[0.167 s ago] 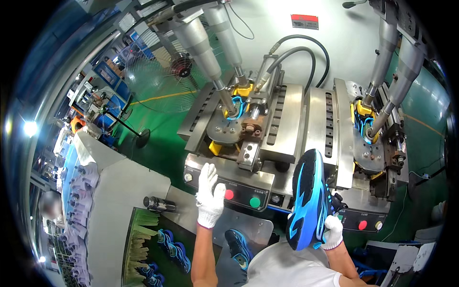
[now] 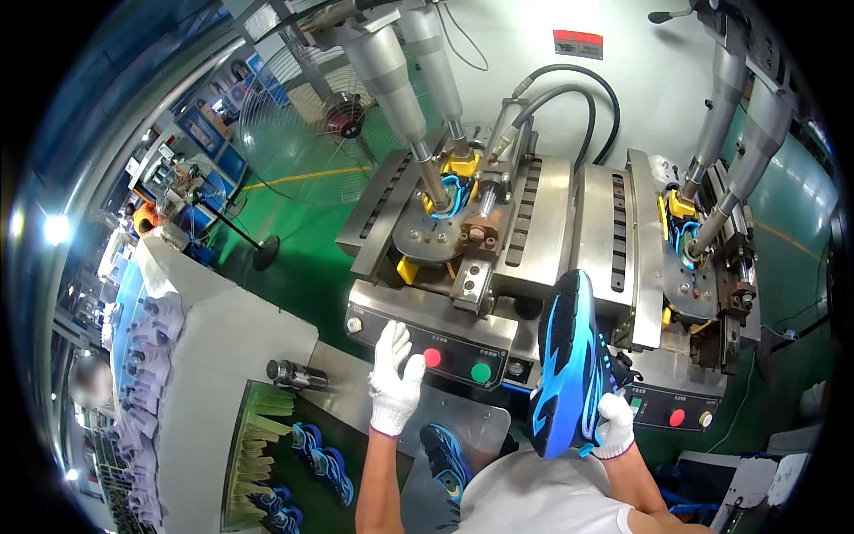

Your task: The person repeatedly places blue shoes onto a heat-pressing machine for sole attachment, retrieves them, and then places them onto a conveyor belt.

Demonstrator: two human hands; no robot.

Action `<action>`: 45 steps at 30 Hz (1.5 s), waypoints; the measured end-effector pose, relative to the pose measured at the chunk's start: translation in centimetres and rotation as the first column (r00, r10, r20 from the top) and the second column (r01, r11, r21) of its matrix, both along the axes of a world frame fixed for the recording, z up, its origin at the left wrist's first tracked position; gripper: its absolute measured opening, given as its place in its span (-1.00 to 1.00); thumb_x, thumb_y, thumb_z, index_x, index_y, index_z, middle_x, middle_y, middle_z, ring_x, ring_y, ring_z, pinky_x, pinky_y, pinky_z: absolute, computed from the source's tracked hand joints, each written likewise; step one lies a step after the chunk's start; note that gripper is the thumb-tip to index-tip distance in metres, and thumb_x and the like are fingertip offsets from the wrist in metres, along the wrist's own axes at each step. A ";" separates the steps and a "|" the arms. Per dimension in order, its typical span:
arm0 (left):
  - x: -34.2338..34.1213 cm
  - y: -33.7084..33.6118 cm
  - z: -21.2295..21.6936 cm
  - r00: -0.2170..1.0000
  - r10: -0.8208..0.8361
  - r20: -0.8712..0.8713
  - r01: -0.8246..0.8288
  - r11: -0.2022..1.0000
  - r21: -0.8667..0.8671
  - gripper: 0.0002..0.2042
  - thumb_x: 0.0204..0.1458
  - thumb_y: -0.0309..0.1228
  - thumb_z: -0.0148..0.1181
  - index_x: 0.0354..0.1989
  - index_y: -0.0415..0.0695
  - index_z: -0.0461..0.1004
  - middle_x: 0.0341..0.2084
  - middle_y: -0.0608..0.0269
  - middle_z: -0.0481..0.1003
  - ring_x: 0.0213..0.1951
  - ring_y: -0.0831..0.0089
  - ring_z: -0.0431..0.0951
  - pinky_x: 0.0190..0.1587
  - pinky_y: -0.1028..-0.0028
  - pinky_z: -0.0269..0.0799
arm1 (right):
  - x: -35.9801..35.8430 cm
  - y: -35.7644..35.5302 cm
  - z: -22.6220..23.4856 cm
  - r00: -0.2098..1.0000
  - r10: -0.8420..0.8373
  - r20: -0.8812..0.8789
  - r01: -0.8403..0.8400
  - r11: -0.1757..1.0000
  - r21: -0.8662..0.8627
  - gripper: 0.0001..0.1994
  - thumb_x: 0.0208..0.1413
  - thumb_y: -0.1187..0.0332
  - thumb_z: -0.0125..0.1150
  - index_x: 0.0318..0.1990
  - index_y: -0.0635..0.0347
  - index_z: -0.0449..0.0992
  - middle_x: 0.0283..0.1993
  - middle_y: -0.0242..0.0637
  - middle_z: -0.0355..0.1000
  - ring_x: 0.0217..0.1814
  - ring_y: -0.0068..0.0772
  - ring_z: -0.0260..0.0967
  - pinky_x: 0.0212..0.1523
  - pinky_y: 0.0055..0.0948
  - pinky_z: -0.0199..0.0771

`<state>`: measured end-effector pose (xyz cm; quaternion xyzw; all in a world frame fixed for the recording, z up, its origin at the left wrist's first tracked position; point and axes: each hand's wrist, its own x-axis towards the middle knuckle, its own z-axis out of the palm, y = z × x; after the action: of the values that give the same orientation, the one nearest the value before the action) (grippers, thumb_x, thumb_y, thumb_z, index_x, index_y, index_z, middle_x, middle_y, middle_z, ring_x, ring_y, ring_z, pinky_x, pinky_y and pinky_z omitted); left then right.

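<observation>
Green floor (image 2: 289,298) is seen behind a metal press (image 2: 544,236). In front of it, a blue-and-black shoe (image 2: 562,374) is held up by the right hand (image 2: 616,427), toe upward and sole toward the camera; it is grasped near the heel, with part of the grip hidden. The left hand (image 2: 396,381), also gloved, is spread and unfilled, just beside a red button (image 2: 431,358); whether the button is touched cannot be told. Below, a second shoe (image 2: 445,461) is laid on a metal plate (image 2: 487,429). Being supported at one end only, the held shoe could be twisted or dropped; the button could be pressed by accident if the thumb were shifted.
</observation>
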<state>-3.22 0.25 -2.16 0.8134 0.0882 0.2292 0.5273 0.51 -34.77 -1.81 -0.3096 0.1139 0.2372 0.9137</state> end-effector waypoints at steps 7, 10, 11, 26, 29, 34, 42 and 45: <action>-2.9 1.1 -2.4 0.996 0.045 -0.077 -0.048 0.998 -0.047 -0.37 0.26 -0.60 0.10 0.49 -0.29 0.06 0.33 -0.17 0.32 0.34 0.12 0.40 0.36 0.27 0.34 | -0.5 -0.6 -3.7 0.974 0.116 0.195 -0.121 0.992 0.017 -0.45 0.09 0.48 0.27 0.27 0.43 0.38 0.13 -0.05 0.56 0.12 -0.12 0.58 0.19 -0.15 0.61; -2.9 0.9 -2.6 0.994 0.044 -0.095 -0.049 0.997 -0.051 -0.38 0.25 -0.62 0.10 0.49 -0.29 0.07 0.32 -0.17 0.33 0.34 0.13 0.40 0.36 0.27 0.35 | -0.6 0.2 -1.1 0.996 0.039 0.081 -0.045 0.997 0.069 -0.42 0.08 0.57 0.24 0.31 0.41 0.34 0.07 -0.05 0.58 0.02 -0.16 0.61 0.07 -0.19 0.67; -2.7 0.7 -2.6 0.996 0.048 -0.080 -0.053 0.997 -0.064 -0.39 0.25 -0.62 0.09 0.48 -0.30 0.08 0.32 -0.18 0.33 0.34 0.12 0.40 0.37 0.26 0.35 | -0.4 0.0 -2.1 0.993 0.062 0.099 -0.068 0.996 0.060 -0.42 0.08 0.58 0.23 0.31 0.39 0.34 0.07 -0.06 0.58 0.01 -0.17 0.62 0.07 -0.19 0.68; 14.0 2.7 2.1 0.987 -0.159 0.006 0.133 0.849 0.511 -0.58 0.27 -0.46 0.16 0.32 -0.10 0.43 0.29 -0.07 0.40 0.31 0.02 0.41 0.36 0.20 0.32 | 1.6 1.5 1.7 0.997 0.013 0.082 -0.008 0.999 -0.054 -0.45 -0.02 0.63 0.17 0.23 0.44 0.40 0.03 -0.10 0.58 -0.09 -0.27 0.62 -0.07 -0.26 0.69; 21.0 5.1 -1.5 0.984 -0.174 -0.041 0.162 0.768 0.620 -0.58 0.29 -0.41 0.09 0.33 -0.02 0.43 0.33 -0.14 0.33 0.30 -0.12 0.37 0.36 0.11 0.28 | 2.1 1.0 0.7 0.999 0.028 0.043 -0.025 0.997 -0.078 -0.41 0.01 0.62 0.25 0.28 0.41 0.35 0.04 -0.06 0.57 -0.09 -0.23 0.63 -0.13 -0.24 0.71; 30.9 6.5 -5.9 0.958 -0.091 -0.273 0.231 0.809 0.541 -0.46 0.23 -0.34 0.13 0.41 -0.04 0.33 0.40 -0.21 0.23 0.40 -0.25 0.22 0.41 0.03 0.20 | 1.6 -0.4 0.8 1.000 0.005 0.004 -0.005 0.989 -0.148 -0.18 -0.03 0.62 0.34 0.44 0.37 0.14 0.13 0.00 0.53 0.02 -0.13 0.61 -0.03 -0.20 0.73; 40.3 6.5 -6.4 0.895 0.241 -0.376 0.136 0.656 0.743 -0.38 0.07 -0.15 0.36 0.29 0.01 0.28 0.08 -0.26 0.45 0.07 -0.19 0.55 0.08 -0.02 0.48 | 1.5 -1.0 1.5 0.993 -0.085 0.086 0.107 0.945 -0.310 -0.19 -0.05 0.58 0.28 0.45 0.37 0.15 0.21 -0.06 0.48 0.14 -0.14 0.55 0.13 -0.18 0.63; 39.1 7.7 -2.1 0.918 0.198 -0.344 0.140 0.649 0.748 -0.40 0.07 -0.12 0.34 0.25 -0.01 0.29 0.12 -0.22 0.45 0.13 -0.22 0.51 0.15 -0.03 0.43 | 2.0 -1.9 0.6 0.999 0.035 -0.020 -0.040 0.953 -0.301 -0.37 0.02 0.64 0.13 0.34 0.39 0.25 0.01 -0.12 0.54 -0.15 -0.29 0.59 -0.07 -0.24 0.71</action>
<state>35.86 7.94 -4.27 0.9857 0.1021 0.0842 0.1047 2.51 -36.66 -1.25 -0.4457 0.1496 0.2367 0.8502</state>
